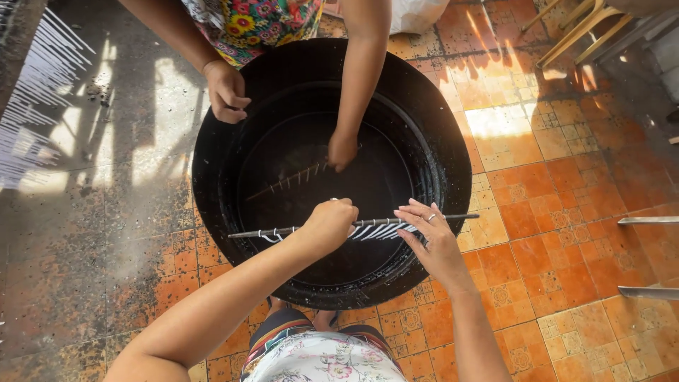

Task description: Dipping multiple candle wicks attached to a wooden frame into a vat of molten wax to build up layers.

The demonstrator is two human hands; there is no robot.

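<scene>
Over the black basin (212, 148), the left hand (329, 223) is closed around the metal rod (460, 216) of white threads (378, 230), while the right hand (431, 233) rests open-fingered on it, seemingly mid-dipping.

Down over the big black basin (212, 152) on the orange tiled floor (566, 233), a thin metal rod (460, 216) lies across its near half, hung with white thread loops (375, 230). The left hand (327, 223) is closed around the rod near its middle; the right hand (433, 237), ring on a finger, rests open-fingered on the loops just beside it. On the far side, another person's hand (342, 148) dips a second rod (290, 180) into the dark liquid, their other hand (226, 90) gripping the far-left rim.
</scene>
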